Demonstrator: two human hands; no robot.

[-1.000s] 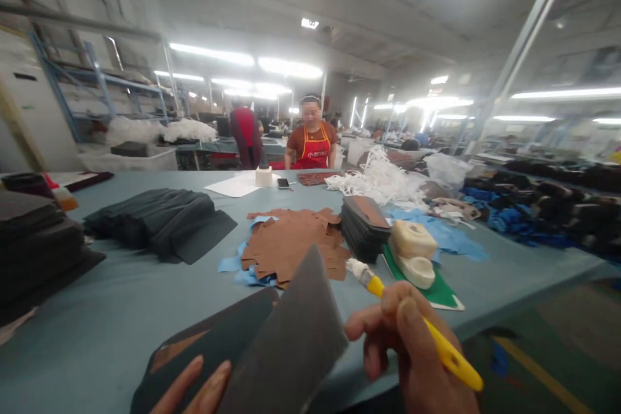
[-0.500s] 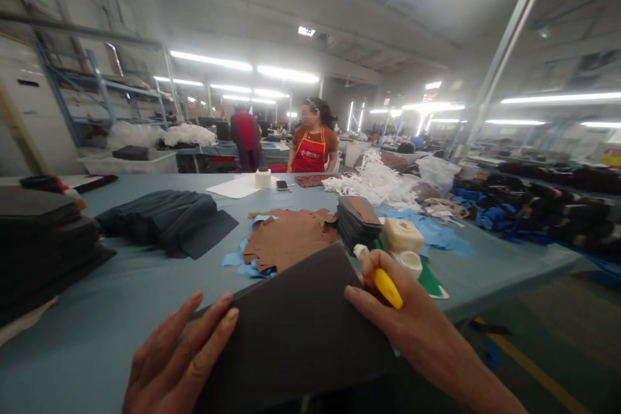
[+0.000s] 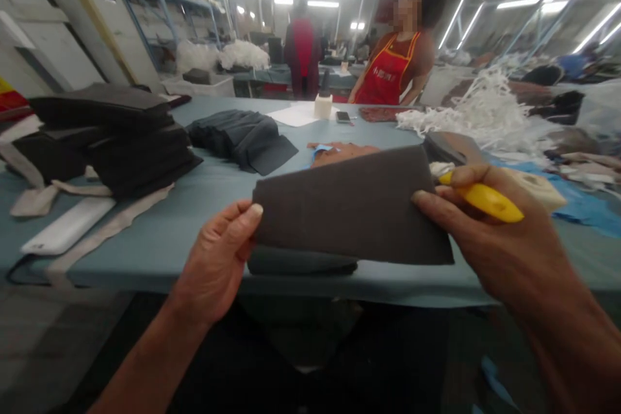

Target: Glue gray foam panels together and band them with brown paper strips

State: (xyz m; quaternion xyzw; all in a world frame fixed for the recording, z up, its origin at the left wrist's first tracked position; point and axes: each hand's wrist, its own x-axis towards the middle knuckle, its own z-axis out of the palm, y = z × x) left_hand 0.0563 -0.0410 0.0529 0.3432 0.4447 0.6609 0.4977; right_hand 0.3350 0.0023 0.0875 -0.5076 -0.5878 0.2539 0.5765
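Observation:
A flat dark grey panel point(image 3: 344, 207), fabric or leather, hangs between my hands above the table's front edge. My left hand point(image 3: 218, 252) pinches its left end between thumb and fingers. At the other end, my right hand point(image 3: 490, 226) grips the panel with the thumb in front. That same hand also carries a yellow-handled brush point(image 3: 488, 202), its pale head showing beside the panel's edge. Below the panel, another dark piece point(image 3: 301, 264) lies on the table point(image 3: 213, 184). Brown pieces point(image 3: 344, 154) lie behind the panel, partly covered by it.
At the left stand tall dark stacks point(image 3: 140, 149), with a white power bank-like block point(image 3: 68, 226) in front. Draped dark pieces point(image 3: 242, 136) lie further back. A cream container point(image 3: 533, 187) and white strips point(image 3: 485, 110) are at the right. A person in a red apron point(image 3: 391, 68) stands across the table.
The panel has been lifted off the table front and is now held up by both ends. My left hand has gone from lying flat to pinching. The view has swung left and down.

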